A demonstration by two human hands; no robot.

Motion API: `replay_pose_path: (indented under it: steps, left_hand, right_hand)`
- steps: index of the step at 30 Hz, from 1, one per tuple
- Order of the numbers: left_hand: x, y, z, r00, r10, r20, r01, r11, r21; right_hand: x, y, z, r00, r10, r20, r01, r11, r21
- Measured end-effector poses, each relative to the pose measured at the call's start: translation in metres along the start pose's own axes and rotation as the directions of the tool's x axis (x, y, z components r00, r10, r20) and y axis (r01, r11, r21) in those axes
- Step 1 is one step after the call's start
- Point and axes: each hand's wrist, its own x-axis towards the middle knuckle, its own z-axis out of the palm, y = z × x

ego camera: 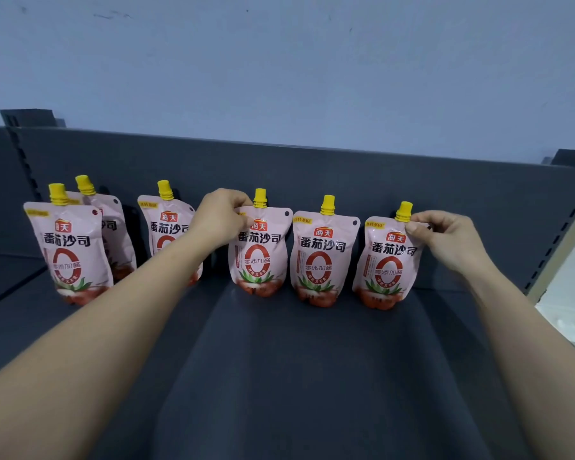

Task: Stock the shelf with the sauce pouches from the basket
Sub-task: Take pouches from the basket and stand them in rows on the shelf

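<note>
Reaching forward from the bottom corners, two bare forearms cross the dark grey shelf toward a row of pink sauce pouches standing upright along its back panel.

The left hand pinches the top left corner of the fourth pouch, its grip clamped on the pouch edge just beside the yellow cap. The right hand pinches the top right corner of the rightmost pouch, thumb and fingers closed on the film just below its yellow spout.

Between these two stands a free pouch, close to both but held by neither. Left of the left arm, a third pouch is partly hidden by the wrist and forearm. At the far left, a front pouch overlaps a rear pouch standing just behind it.

Each pouch carries a red logo reading "海天", large dark characters "番茄沙司", a big red "0" with "零添加酱" across it, and tomatoes pictured at the base. Smaller print is too fine to read.

Behind the shelf rises a pale bluish wall; slotted uprights flank the back panel. No basket is in view.
</note>
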Motion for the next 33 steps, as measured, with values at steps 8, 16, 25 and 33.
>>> replay_pose_path:
  steps: [8, 16, 25, 33]
  left_hand:
    - [0.002, -0.004, 0.004, 0.997, -0.006, -0.077, 0.007, 1.000, 0.015]
    - [0.006, -0.004, -0.006, 1.000, 0.004, 0.017, -0.004, 1.000, -0.005]
    - [0.010, 0.000, -0.008, 0.998, -0.016, 0.054, 0.012, 0.998, 0.058]
    - [0.006, 0.006, -0.002, 1.000, -0.003, -0.015, 0.006, 0.977, 0.211]
  right_hand:
    - [0.003, 0.005, -0.002, 0.997, -0.076, 0.007, 0.077, 0.990, -0.114]
    - [0.009, 0.009, -0.001, 0.996, -0.084, -0.024, 0.079, 0.983, -0.163]
    - [0.012, 0.012, -0.005, 0.997, -0.072, -0.039, 0.063, 0.980, -0.189]
    - [0.007, 0.011, -0.005, 0.993, -0.099, -0.064, 0.081, 0.967, -0.240]
